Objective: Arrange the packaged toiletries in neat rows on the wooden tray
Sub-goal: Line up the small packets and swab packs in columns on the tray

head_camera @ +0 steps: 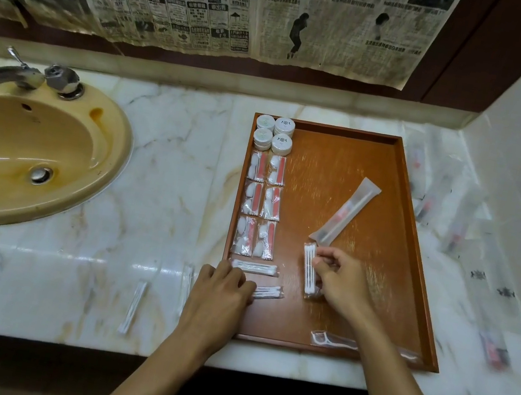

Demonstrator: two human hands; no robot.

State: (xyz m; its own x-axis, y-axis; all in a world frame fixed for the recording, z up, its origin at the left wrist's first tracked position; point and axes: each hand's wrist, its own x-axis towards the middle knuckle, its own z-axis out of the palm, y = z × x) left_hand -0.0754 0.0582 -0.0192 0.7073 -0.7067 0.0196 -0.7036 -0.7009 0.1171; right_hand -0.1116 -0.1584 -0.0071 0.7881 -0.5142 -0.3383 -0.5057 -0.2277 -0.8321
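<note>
Plastic-wrapped and feather-light, the cotton swab packet (309,271) looks limp and slippery, best pinched at its edges. Curled fingers (325,254) of the right hand (343,281) grip it, lying lengthwise mid-tray. Left hand (222,286) fingers press flat on another swab packet (266,291) near the wooden tray (415,259)'s front-left corner, below the finished rows.

Wooden tray (403,229), reddish-brown and rimmed, flat on marble tabletop (174,147). Along its left side, two neat columns: four round white soap packs (274,133) at the far end, then six clear vanity kits (261,204) with pink strips. Two cotton-swab packets (255,268) crosswise below, a third (309,270) lengthwise mid-tray. Toothbrush sachet (347,212) lying diagonal. Floss-pick packet (331,340) by the near rim.
</note>
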